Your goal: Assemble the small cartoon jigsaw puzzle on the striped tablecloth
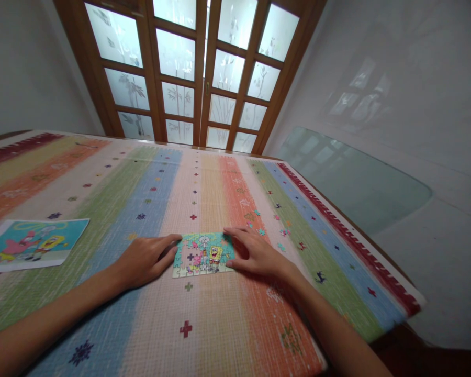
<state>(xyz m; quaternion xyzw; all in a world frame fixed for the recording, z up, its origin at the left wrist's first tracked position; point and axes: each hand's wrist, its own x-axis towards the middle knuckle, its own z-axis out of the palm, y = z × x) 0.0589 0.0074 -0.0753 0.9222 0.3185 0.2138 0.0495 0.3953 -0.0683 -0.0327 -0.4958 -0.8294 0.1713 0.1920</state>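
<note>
Two hands are framing a small jigsaw puzzle [203,255].
Left hand [143,260] and right hand [256,254] are lying flat, fingers open, fingertips touching its side edges; loose pieces [267,222] are lying beyond the right fingers.

nothing readable anywhere, no words on the jigsaw puzzle [203,254], none on the cartoon picture sheet [33,243], tablecloth [160,178] just patterns

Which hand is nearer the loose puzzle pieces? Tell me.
Right. The right hand lies just below the loose pieces; the left hand rests across the puzzle, farther away.
</note>
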